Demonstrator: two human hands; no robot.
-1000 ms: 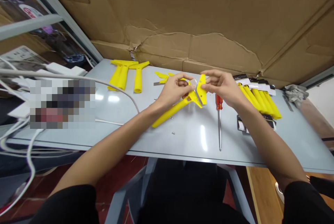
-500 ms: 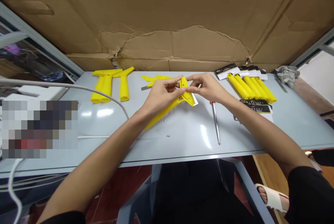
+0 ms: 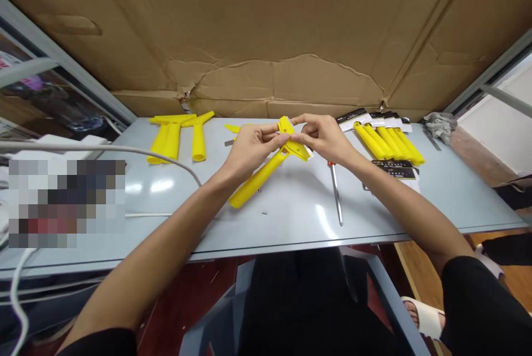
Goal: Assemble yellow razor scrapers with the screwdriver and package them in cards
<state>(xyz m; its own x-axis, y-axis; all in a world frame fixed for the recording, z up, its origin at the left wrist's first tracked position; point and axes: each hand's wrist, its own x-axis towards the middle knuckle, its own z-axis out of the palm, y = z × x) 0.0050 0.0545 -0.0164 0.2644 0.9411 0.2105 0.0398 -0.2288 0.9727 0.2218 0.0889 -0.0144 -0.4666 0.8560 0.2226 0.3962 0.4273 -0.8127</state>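
Observation:
Both hands meet at the head of a yellow scraper (image 3: 258, 180), whose hollow handle slants down to the left over the table. My left hand (image 3: 251, 148) pinches the head between thumb and fingers. From the other side, my right hand (image 3: 322, 135) grips the head's far edge, its thumb near the left thumb. A thin pale strip, which looks like a blade, shows along the head's right edge. A screwdriver (image 3: 336, 195) lies below my right hand, its handle mostly hidden. One small screw (image 3: 264, 212) rests on the table near the scraper's handle.
Several yellow scraper handles (image 3: 198, 140) stand or lean at the back left. Carded scrapers (image 3: 386, 143) lie in a row at the back right, above black-and-white packaging cards (image 3: 397, 170). A grey cable (image 3: 137, 149) crosses the left side. Cardboard (image 3: 270, 24) walls the back.
The scraper has turned slightly in my hands, and more of its handle shows below my left wrist. Both hands keep hold of its head. The camera view has shifted a little.

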